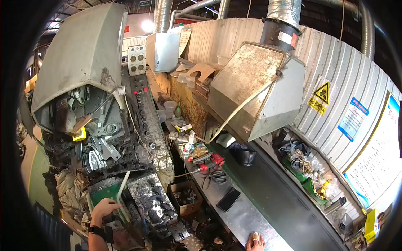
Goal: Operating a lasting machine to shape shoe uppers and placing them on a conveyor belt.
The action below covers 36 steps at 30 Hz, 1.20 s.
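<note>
At lower left, the left hand [106, 207] apparently tends the pale strip [123, 185], whether its fingers grasp unclear, the right hand [255, 242] resting released on the counter [246, 216]; the next move likely needs a firm pinch.

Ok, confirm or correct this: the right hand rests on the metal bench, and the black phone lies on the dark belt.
Not quite: the black phone lies on the metal bench, not the dark belt, as the head view shows. The right hand does rest on the bench.
</note>
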Available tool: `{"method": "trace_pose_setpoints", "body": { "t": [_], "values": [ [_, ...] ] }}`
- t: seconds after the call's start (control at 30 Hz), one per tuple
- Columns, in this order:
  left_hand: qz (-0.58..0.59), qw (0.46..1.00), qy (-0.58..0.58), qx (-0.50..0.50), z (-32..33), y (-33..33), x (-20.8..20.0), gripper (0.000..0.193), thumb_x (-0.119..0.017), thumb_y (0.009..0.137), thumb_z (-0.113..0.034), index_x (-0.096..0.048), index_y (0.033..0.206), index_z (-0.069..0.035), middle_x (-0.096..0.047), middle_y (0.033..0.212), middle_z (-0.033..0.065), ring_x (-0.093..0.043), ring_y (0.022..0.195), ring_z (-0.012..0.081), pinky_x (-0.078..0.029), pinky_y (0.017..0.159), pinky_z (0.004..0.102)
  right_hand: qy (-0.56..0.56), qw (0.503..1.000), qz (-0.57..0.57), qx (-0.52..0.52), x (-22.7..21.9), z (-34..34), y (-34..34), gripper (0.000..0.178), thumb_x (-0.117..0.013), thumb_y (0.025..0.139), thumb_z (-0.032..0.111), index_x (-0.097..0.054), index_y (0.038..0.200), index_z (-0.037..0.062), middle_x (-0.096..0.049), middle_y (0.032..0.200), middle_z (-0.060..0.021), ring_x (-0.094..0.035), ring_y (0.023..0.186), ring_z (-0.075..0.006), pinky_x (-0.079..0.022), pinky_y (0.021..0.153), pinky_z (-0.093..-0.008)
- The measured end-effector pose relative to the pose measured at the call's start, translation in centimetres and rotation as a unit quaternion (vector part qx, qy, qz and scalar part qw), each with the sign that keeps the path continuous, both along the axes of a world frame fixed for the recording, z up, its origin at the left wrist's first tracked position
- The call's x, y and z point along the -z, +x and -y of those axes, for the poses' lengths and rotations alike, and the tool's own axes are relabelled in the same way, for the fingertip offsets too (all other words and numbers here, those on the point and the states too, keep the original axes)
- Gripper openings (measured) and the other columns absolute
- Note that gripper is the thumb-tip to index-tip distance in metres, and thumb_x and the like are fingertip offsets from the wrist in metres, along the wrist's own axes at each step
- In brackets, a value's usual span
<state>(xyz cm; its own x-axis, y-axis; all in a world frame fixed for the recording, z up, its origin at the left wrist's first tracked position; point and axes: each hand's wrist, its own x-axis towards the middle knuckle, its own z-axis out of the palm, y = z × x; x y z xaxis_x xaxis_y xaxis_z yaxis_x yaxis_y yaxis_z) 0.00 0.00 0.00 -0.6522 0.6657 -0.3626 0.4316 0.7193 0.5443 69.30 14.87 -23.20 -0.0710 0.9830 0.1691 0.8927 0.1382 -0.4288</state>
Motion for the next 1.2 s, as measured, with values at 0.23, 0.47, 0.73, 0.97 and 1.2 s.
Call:
{"method": "trace_pose_setpoints", "body": {
  "t": [0.23, 0.47, 0.73, 0.97, 1.2],
  "values": [
    [0.003, 1.000, -0.002, -0.005, -0.2, -0.2, 0.3, 0.044, -0.078, 0.081, -0.043, -0.079, 0.092, 0.000, -0.072, 0.077, 0.0108, -0.067, 0.071, 0.0223, -0.052, 0.069, 0.0378, 0.029, 0.999, 0.019, -0.006, 0.1, -0.4, 0.0, 0.056, -0.057, 0.101, 0.032, -0.048, 0.153, 0.0112, -0.051, 0.155, -0.0145, -0.040, 0.146, -0.0382, -0.029, 0.120, -0.0567],
    [-0.005, 1.000, -0.018, 0.002, -0.2, 0.1, -0.2, 0.044, -0.078, 0.082, -0.042, -0.080, 0.095, 0.000, -0.071, 0.077, 0.0111, -0.066, 0.070, 0.0221, -0.052, 0.069, 0.0381, 0.025, 0.999, 0.030, 0.000, -0.2, -0.2, -0.1, 0.057, -0.056, 0.102, 0.031, -0.047, 0.153, 0.0098, -0.051, 0.154, -0.0156, -0.042, 0.145, -0.0382, -0.030, 0.119, -0.0542],
    [-0.003, 1.000, -0.023, -0.004, -0.1, 0.3, -0.3, 0.044, -0.078, 0.082, -0.042, -0.080, 0.097, -0.001, -0.072, 0.078, 0.0110, -0.066, 0.072, 0.0218, -0.052, 0.070, 0.0377, 0.027, 0.999, 0.027, -0.006, -0.1, -0.2, -0.1, 0.057, -0.056, 0.101, 0.032, -0.047, 0.153, 0.0102, -0.051, 0.155, -0.0141, -0.042, 0.145, -0.0377, -0.030, 0.120, -0.0545],
    [-0.004, 1.000, -0.019, -0.004, 0.2, -0.2, 0.3, 0.046, -0.079, 0.082, -0.043, -0.079, 0.097, 0.000, -0.072, 0.079, 0.0112, -0.066, 0.073, 0.0219, -0.052, 0.071, 0.0379, 0.031, 0.998, 0.045, -0.006, 0.6, -0.2, 0.1, 0.058, -0.057, 0.101, 0.032, -0.047, 0.153, 0.0110, -0.051, 0.154, -0.0134, -0.044, 0.143, -0.0379, -0.030, 0.119, -0.0550],
    [-0.004, 1.000, -0.024, -0.001, -0.3, -0.2, 0.3, 0.046, -0.079, 0.082, -0.043, -0.079, 0.097, 0.000, -0.071, 0.077, 0.0116, -0.066, 0.072, 0.0228, -0.052, 0.071, 0.0385, 0.022, 0.999, 0.030, 0.000, -0.7, 0.0, -0.1, 0.058, -0.057, 0.101, 0.032, -0.046, 0.154, 0.0108, -0.052, 0.153, -0.0144, -0.044, 0.142, -0.0391, -0.030, 0.119, -0.0557]
  ]
}}
